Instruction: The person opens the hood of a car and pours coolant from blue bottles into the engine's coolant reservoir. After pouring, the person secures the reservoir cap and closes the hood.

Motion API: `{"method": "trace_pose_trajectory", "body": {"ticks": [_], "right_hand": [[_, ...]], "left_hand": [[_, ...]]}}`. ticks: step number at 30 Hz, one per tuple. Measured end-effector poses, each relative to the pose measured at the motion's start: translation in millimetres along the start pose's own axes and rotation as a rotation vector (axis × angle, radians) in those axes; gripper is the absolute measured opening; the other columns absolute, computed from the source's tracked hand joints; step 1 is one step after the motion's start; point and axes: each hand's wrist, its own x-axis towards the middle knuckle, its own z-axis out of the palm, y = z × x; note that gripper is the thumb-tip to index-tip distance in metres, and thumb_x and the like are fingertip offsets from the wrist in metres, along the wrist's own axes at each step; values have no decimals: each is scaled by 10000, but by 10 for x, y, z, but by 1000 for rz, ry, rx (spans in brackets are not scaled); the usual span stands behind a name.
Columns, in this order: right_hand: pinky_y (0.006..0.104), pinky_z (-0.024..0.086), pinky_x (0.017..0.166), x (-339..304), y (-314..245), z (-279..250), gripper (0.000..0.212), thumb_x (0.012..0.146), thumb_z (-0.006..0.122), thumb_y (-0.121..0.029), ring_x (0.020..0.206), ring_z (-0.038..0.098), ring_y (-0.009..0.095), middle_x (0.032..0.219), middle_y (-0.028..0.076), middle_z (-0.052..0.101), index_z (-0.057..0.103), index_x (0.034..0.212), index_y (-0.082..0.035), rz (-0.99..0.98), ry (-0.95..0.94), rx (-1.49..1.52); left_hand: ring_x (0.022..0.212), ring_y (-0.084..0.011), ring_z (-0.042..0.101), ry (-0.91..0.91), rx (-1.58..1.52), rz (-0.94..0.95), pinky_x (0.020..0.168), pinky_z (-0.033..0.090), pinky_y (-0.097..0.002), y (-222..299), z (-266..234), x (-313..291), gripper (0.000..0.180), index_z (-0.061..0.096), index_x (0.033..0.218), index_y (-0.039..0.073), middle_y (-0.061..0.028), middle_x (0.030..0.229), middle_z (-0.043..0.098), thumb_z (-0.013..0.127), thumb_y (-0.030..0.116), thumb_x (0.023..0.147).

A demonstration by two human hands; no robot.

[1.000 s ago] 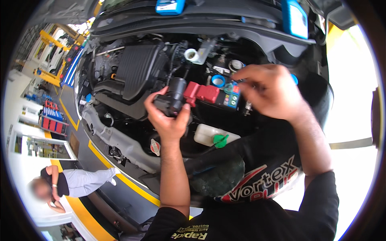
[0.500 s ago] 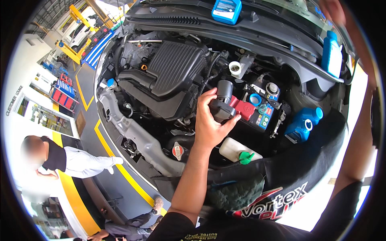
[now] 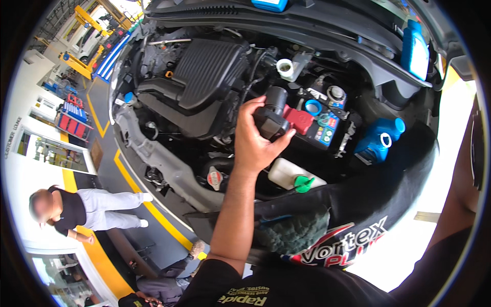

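Tool cart: one (image 3: 76, 123), red drawers, at the far left beyond the vehicle.
Bystanders: two; one standing person (image 3: 105, 207) in black top and light trousers, and one seated or crouched figure (image 3: 166, 284) cut by the lower edge, posture unclear.
Engine cover: one (image 3: 209, 71), black and ribbed, seated on the engine.
Radiator cap: one (image 3: 214, 178), round, with a red label.
Left hand: one (image 3: 254, 146), raised over the engine bay; thumb and fingers are curled around a black unit, grasping it from both sides.
Black unit: one (image 3: 271, 121), with a cylindrical upper end, located between engine cover and battery as seen; whether it touches the parts behind cannot be told.
Open-mouthed neck: one (image 3: 284, 67), white, beyond the unit.
White reservoir: one (image 3: 282, 173), with one green cap (image 3: 304, 183).
Dark cloth: one (image 3: 296, 233), on the black fender cover (image 3: 358, 202).
Battery: one (image 3: 323, 135), with one red terminal cover (image 3: 300, 121) and one blue ring-shaped piece (image 3: 312, 107) on top.
Blue containers: one at the top edge (image 3: 269, 4), one upright at upper right (image 3: 415, 53), plus a blue group (image 3: 376, 146) beside the battery, one or two, cannot tell.
Right hand: out of view; only the forearm (image 3: 458, 192) shows, finger state cannot be told.
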Motion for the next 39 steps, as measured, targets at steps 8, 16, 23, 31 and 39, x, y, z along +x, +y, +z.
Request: {"method": "trace_pose_trajectory", "body": {"ticks": [8, 16, 23, 31, 39], "right_hand": [[311, 553, 629, -292, 130, -35, 300, 983, 789, -296, 758, 737, 186, 876, 68, 746, 726, 1108, -31, 59, 13, 8], [332, 568, 629, -847, 351, 462, 331, 995, 800, -358, 763, 752, 205, 868, 68, 754, 729, 1085, -48, 190, -139, 20], [441, 600, 686, -1401, 1110, 1266, 237, 949, 803, -291, 769, 776, 278, 839, 85, 764, 741, 1089, -109, 84, -235, -647], [486, 631, 813, -1369, 1240, 1449, 642, 935, 799, -261, 985, 769, 405, 1184, 198, 748, 521, 1490, -98, 183, -127, -595], [503, 524, 1113, -1422, 1314, 1681, 1064, 922, 786, -80, 1334, 616, 510, 1515, 377, 512, 91, 1723, 8, 148, -168, -177]], "left_hand": [[1251, -314, 655, -16, -32, 4, 1077, 538, -453, -10, 10, -51, 864, 483, 1415, 34, -208, 1442, 599, 1001, 174, 738], [1154, -350, 704, 30, 1, -34, 1020, 559, -458, 147, -36, 30, 804, 551, 1355, 21, -207, 1305, 681, 989, 190, 701], [1107, -356, 728, -50, 12, -64, 989, 574, -454, 340, -13, 46, 773, 586, 1331, 19, -184, 1235, 710, 982, 175, 686], [1099, -342, 702, 16, 29, -28, 951, 581, -454, 237, 41, 23, 874, 573, 1357, 35, -171, 1228, 671, 1052, 284, 670], [1196, -283, 661, 30, -300, -91, 1022, 560, -438, 141, 205, -50, 938, 495, 1406, 36, -180, 1380, 599, 1056, 332, 716]]}}
